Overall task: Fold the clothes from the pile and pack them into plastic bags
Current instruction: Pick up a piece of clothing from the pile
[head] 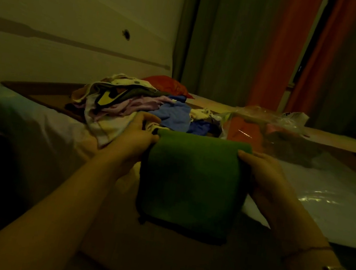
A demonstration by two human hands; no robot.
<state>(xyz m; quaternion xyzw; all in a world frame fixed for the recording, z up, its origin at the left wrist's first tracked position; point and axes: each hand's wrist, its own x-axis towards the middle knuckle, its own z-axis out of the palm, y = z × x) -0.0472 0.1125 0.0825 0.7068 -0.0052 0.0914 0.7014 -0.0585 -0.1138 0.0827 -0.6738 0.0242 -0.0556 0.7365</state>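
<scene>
Holding folded green cloth (193, 179) up by top fold, left hand (139, 137) and right hand (267, 173) pinching opposite ends, plastic bag (267, 128) beyond-right, nearer right hand.

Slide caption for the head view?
Both hands, left hand and right hand, hold a folded green cloth before the clothes pile.

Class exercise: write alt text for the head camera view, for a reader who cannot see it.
In a dim room, a person's left hand and right hand grip the sides of a folded green cloth above a bed. Behind it lie a pile of mixed clothes and a clear plastic bag holding something orange.
</scene>
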